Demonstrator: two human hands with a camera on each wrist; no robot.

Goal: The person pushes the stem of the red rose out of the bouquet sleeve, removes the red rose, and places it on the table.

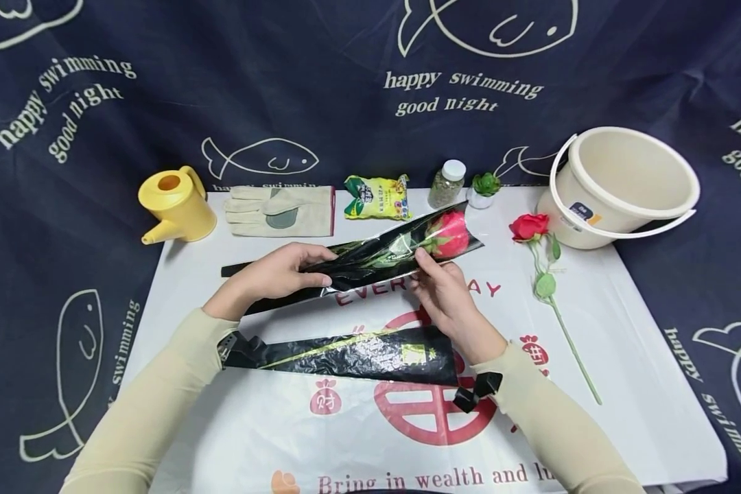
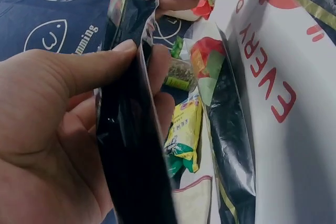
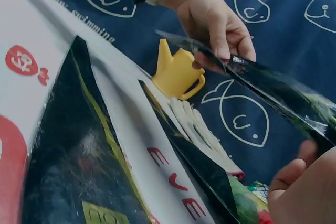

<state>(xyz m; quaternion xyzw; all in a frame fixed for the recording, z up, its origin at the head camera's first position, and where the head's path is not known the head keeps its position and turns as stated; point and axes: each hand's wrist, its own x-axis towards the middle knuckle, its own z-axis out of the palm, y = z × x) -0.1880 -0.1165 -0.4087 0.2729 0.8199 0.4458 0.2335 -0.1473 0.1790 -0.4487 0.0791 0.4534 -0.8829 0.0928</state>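
Observation:
Both hands hold a red rose in a black-and-clear wrapping sleeve (image 1: 370,264), raised over the table and tilted up toward its bloom on the right. My left hand (image 1: 278,274) pinches the sleeve's narrower part, thumb on the near side and fingers behind. Below the bloom, my right hand (image 1: 447,298) grips it with the thumb on top; its other fingers are partly hidden. Behind the held sleeve, mostly covered in the head view, another wrapped rose (image 2: 226,129) lies on the table. Nearer me lies a flat black sleeve (image 1: 358,357) with a gold stripe.
A bare-stemmed red rose (image 1: 556,309) lies at the right, in front of a beige bucket (image 1: 593,226). Along the back stand a yellow watering can (image 1: 182,206), work gloves (image 1: 278,211), a yellow packet (image 1: 377,197), a white-capped jar (image 1: 447,184) and a small potted succulent (image 1: 485,189).

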